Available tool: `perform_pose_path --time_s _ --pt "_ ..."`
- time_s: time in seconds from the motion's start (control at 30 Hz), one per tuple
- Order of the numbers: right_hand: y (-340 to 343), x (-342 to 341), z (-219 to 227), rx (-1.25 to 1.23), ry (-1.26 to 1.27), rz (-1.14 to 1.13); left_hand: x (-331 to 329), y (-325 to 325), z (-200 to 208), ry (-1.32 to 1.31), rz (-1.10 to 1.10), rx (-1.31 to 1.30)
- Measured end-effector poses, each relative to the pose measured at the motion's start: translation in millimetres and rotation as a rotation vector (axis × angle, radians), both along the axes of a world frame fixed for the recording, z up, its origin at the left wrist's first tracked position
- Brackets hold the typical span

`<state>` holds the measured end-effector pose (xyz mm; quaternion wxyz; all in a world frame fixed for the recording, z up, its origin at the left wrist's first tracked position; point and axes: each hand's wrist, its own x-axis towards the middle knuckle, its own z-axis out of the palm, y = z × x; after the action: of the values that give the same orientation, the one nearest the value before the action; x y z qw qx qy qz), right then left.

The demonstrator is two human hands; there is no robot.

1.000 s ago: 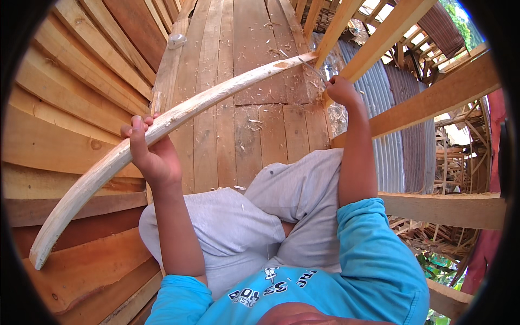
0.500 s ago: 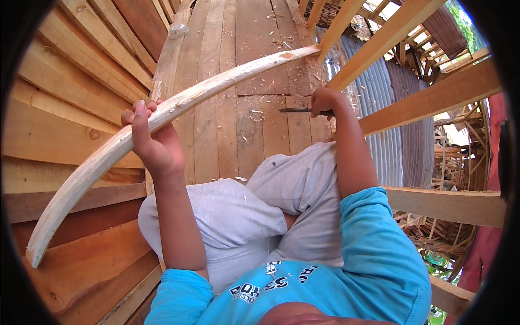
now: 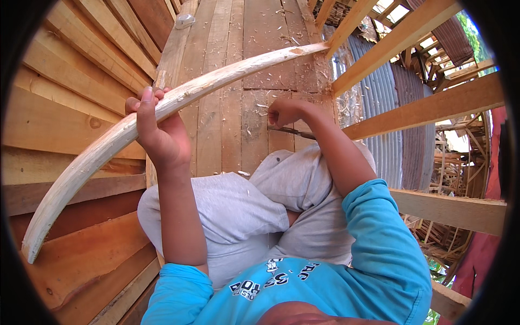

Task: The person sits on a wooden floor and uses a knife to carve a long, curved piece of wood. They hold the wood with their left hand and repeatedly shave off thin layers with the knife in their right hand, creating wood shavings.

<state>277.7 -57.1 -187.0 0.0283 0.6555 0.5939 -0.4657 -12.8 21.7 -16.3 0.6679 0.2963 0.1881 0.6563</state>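
A long, curved, peeled pole (image 3: pixel 216 81) of pale wood slants across the view from lower left to upper right. My left hand (image 3: pixel 162 127) is closed around its middle part, with the thumb on the near side. My right hand (image 3: pixel 284 112) is above the floorboards with its fingers curled in. Just below it a dark, narrow knife (image 3: pixel 292 131) passes beneath my wrist. Whether the fingers touch the knife, or hold anything small, is hidden.
Wood shavings (image 3: pixel 260 105) are scattered over the plank floor (image 3: pixel 208 135). A plank wall (image 3: pixel 59 130) rises on the left. Wooden posts (image 3: pixel 422 114) and corrugated sheets (image 3: pixel 387 103) stand at the right. My crossed legs (image 3: pixel 222 208) are in front of me.
My right hand has moved left, and the knife now shows below it instead of extending from the fist. The left hand keeps its hold on the pole, which has shifted slightly.
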Motion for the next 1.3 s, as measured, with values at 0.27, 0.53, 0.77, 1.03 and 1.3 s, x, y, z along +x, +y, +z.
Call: perform_pose_path --time_s 0.27,0.53,0.77,1.03,1.3 --pt "8.9 -43.8 -31.6 -0.154 0.216 0.169 -2.8 4.6 -5.2 0.01 -0.023 0.032" --pt "5.4 -77.0 -22.0 -0.142 0.615 -0.153 -0.7 0.8 -1.1 0.002 0.007 0.007" --pt "35.2 1.7 -31.4 0.362 -0.032 -0.689 1.6 -1.9 3.9 0.017 0.004 0.003" --pt "20.9 -15.1 -36.1 0.608 -0.336 -0.122 1.2 -1.2 2.1 0.012 0.001 0.023" --pt "10.8 -37.8 -44.0 0.576 -0.443 -0.102 1.2 -1.1 2.6 0.007 -0.002 0.014"
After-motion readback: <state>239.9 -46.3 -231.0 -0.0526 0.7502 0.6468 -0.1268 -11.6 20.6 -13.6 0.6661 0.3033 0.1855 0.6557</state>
